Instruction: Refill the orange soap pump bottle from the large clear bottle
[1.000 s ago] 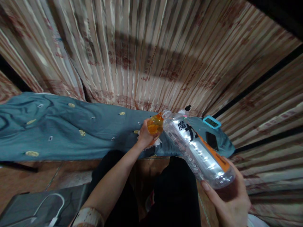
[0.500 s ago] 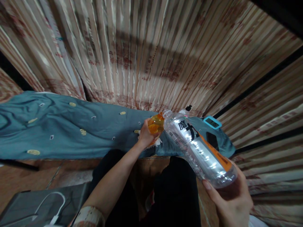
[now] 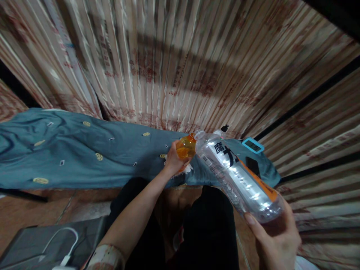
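Observation:
My left hand (image 3: 174,159) is closed around an amber-orange bottle (image 3: 186,147) with a label, its open neck pointing up and to the right. My right hand (image 3: 277,236) grips the base end of a large clear plastic bottle (image 3: 239,176) with a silver and orange label and dark characters. That clear bottle is tilted, neck toward the upper left, its mouth right at the mouth of the amber bottle. Whether the two rims touch, I cannot tell. No liquid stream shows clearly. Some white crumpled material (image 3: 188,168) lies beside my left hand.
A teal cloth with pineapple prints (image 3: 84,150) covers the long surface ahead. A dark phone (image 3: 252,167), a blue-framed digital display (image 3: 253,145) and a bottle with a black pump top (image 3: 224,128) are at its right end. A grey case (image 3: 50,243) with a white cable stands lower left.
The clear bottle and my right hand have shifted very slightly to the right in view. Both hands keep their hold, and the two mouths stay together.

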Motion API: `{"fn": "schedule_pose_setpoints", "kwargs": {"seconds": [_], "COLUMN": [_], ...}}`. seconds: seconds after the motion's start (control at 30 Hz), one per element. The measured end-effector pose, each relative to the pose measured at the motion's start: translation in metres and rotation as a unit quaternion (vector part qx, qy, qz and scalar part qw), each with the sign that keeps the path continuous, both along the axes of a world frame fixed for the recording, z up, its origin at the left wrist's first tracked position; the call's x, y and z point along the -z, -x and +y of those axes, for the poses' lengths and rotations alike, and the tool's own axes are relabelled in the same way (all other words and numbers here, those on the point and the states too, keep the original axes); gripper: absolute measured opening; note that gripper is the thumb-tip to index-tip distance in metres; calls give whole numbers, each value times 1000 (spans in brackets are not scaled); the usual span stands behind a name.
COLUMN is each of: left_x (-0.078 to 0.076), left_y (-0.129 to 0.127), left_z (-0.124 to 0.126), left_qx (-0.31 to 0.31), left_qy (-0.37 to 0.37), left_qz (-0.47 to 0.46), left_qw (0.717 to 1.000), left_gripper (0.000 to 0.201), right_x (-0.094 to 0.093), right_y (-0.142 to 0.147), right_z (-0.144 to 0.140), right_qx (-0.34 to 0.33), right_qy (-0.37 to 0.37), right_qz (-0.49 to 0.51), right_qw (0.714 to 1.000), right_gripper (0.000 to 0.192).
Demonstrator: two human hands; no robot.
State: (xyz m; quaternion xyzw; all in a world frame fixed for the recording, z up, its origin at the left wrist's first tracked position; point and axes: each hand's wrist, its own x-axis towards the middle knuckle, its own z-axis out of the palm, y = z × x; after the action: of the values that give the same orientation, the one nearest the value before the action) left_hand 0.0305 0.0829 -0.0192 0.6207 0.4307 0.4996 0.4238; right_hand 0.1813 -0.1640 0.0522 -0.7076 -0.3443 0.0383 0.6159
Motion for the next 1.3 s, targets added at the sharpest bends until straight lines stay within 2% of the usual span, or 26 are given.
{"fn": "schedule_pose_setpoints", "kwargs": {"seconds": [0.5,0.8,1.1,1.3], "left_x": [-5,0,0,0], "left_y": [2,1,2,2], "left_z": [-1,1,1,2], "left_qx": [-4,0,5,-3], "left_qy": [14,9,-2,-8], "left_qz": [13,15,20,27], "left_qw": [1000,1000,1000,1000], "left_gripper": [75,76,74,75], "right_x": [-5,-2,-14,-4], "right_y": [2,-3,-7,-17], "right_z": [8,5,6,4], "right_qx": [10,2,-39,-62], "right_qy": [-15,-11,22,30], "right_qz": [37,30,0,11], "right_qw": [999,999,999,998], "right_gripper": [93,90,97,103]}}
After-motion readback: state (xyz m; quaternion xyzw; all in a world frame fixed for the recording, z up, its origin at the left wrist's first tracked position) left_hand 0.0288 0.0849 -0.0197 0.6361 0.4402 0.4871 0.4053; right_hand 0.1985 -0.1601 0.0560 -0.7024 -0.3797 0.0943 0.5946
